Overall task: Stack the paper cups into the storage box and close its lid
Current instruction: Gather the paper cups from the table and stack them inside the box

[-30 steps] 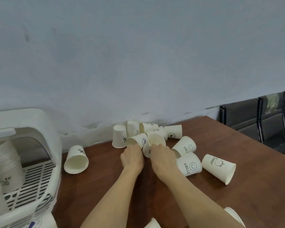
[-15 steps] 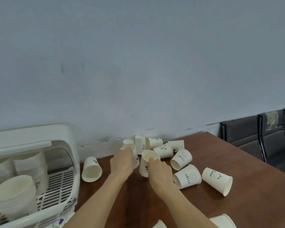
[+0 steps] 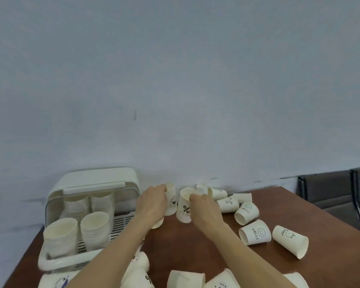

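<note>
Left hand: a white paper cup with a dark printed figure is grasped upright, the fingers curled round its side.
Right hand: a white paper cup printed with a percent sign is gripped at the rim, upright, just beside the other held cup.
Storage box: the white plastic box with a slatted floor is seen at the left of the brown wooden table, its lid raised; four stacks of cups are held inside.
Loose cups: several white cups marked HELLO are left lying on their sides at the right.

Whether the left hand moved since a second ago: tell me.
Yes. The left hand, gripping a cup, went left from the HELLO cup toward the box.
</note>
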Motion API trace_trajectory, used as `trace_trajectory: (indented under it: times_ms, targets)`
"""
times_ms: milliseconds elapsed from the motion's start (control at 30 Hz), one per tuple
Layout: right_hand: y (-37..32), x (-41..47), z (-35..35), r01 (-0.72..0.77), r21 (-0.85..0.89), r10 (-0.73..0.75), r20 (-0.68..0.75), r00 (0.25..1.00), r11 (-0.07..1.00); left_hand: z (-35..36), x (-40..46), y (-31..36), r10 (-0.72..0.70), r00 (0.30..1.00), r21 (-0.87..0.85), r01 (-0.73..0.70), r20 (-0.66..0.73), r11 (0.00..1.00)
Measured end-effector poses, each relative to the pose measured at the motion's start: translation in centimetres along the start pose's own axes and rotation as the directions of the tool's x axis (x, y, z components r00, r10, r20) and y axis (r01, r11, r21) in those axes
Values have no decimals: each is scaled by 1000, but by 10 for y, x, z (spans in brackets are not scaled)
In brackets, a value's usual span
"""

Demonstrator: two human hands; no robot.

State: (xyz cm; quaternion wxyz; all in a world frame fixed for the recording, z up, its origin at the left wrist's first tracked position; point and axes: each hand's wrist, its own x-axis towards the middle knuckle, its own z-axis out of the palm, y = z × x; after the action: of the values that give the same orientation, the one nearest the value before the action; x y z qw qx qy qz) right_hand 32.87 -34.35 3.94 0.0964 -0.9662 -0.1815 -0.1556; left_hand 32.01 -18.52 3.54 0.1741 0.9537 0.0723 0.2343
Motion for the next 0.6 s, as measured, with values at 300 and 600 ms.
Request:
trace_trajectory:
  times_ms: [300,600]
  targets:
    - [-70,10,-13,113,67,-111,-33,993,991,-83,-21,-51,-43,992,44,49,-123,998]
    - [-145,11,-12,261,96,-256,-57,965,961,-128,-57,-124,-137,972,108,159,-189,981]
